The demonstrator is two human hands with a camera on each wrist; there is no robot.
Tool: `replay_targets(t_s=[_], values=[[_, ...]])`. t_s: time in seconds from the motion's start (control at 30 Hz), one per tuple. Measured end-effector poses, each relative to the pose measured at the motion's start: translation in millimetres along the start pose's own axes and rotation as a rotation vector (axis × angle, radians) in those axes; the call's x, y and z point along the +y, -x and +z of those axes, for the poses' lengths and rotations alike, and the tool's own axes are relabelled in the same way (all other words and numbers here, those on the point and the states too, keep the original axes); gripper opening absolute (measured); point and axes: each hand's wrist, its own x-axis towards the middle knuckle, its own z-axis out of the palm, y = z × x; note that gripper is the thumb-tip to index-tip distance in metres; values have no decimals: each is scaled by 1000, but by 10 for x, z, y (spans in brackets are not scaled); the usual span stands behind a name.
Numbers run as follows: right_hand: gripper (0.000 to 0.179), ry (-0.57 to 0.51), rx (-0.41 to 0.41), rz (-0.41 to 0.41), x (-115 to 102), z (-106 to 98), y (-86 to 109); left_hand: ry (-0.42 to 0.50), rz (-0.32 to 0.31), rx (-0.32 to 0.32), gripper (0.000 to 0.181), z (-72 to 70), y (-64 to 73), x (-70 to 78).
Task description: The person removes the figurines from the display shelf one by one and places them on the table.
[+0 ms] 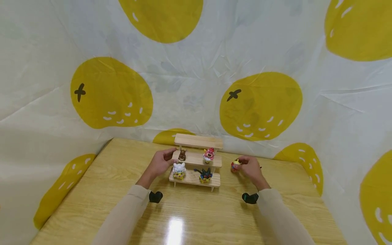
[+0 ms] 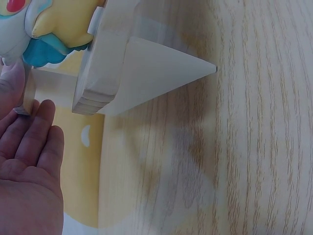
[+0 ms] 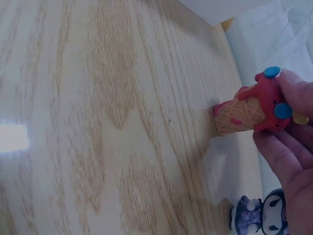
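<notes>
A three-tier wooden display stand (image 1: 196,178) is on the table. My left hand (image 1: 161,160) pinches the left end of its middle board (image 2: 27,93) between thumb and fingers. My right hand (image 1: 250,169) holds a red figurine with a waffle-cone base (image 3: 239,117), right of the stand. Whether that base touches the table, I cannot tell. On the middle board are a brown figurine (image 1: 182,155) and a pink-and-white one (image 1: 209,156). The lowest board bears a white-topped figurine (image 1: 179,170) and a black-eared one (image 1: 206,175).
Beyond my right hand is a black-and-white figurine (image 3: 271,215), mostly hidden from the head view. A white cloth (image 1: 190,98) with yellow fruit prints hangs behind and beside the wooden table (image 1: 208,217). Light glares off the tabletop near the front.
</notes>
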Motion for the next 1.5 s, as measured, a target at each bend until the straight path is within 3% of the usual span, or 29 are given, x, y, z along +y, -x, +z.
replay_targets(t_s=[0.3,0.67,1.0,1.5], values=[[32,18,-6,9,-19,-22,49,1,0,3,59,26,18,5],[37,-119,55,21,-121,-162,132,-18,8,10,59,24,19,-5],[37,-180,64,7,-255,-273,265,-19,17,11,59,13,36,-14],[35,-251,52,-25,-360,-235,388,-15,12,5,59,11,15,-57]])
